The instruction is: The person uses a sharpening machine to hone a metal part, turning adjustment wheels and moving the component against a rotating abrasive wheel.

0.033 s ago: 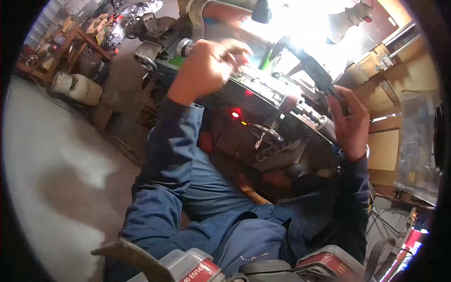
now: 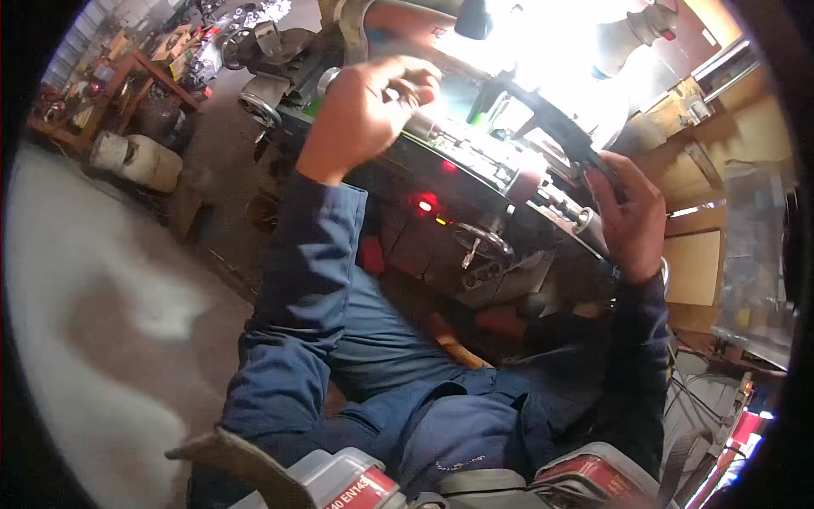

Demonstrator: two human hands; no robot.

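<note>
Adjusting machine: left hand (image 2: 365,114) closed around silver knob (image 2: 331,81); right hand (image 2: 629,219) grips black lever (image 2: 551,119). Next probably calls for steady, coordinated turning.

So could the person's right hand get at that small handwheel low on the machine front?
Probably yes. The right hand is up on a dark lever, and the handwheel sits just below and to its left, with nothing visibly between them.

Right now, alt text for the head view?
A person in blue work clothes stands at a dark metalworking machine, left hand closed around a metal part at its left end, right hand gripping a dark lever to the right. A small red light glows on the machine's front; cluttered workshop floor behind.
</note>
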